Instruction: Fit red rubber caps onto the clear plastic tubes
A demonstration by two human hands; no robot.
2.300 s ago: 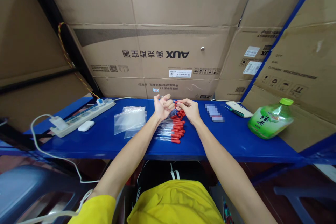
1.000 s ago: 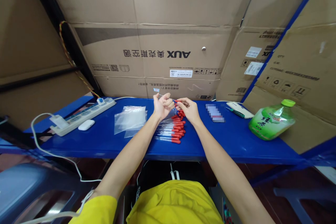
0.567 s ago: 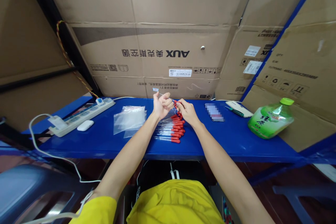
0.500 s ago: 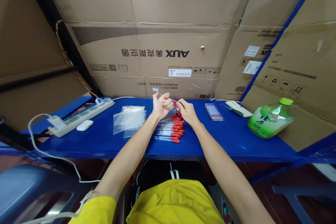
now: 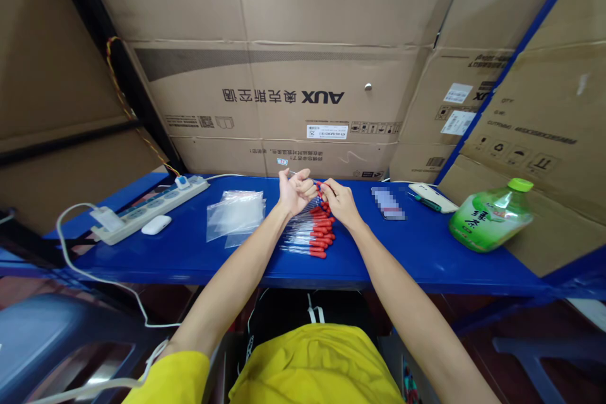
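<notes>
My left hand (image 5: pixel 293 192) is curled in a fist around a thin clear glass dropper whose tip sticks out past the fingers toward the boxes. My right hand (image 5: pixel 338 201) pinches the red rubber bulb at the other end of that dropper, right beside the left fist. Both hands hover over a row of several clear droppers with red bulbs (image 5: pixel 312 233) lying on the blue table (image 5: pixel 407 252). A small stack of clear plastic bags (image 5: pixel 235 215) lies to the left of my left forearm.
A white power strip (image 5: pixel 150 209) with a cable and a white earbud case (image 5: pixel 156 225) lie at the left. A phone (image 5: pixel 387 202), a white handset (image 5: pixel 431 197) and a green bottle on its side (image 5: pixel 490 218) are at the right. Cardboard boxes (image 5: pixel 284 95) wall the back.
My hands stay together on the dropper over the pile. The right hand's fingers have shifted slightly along the red bulb; nothing else on the table has moved.
</notes>
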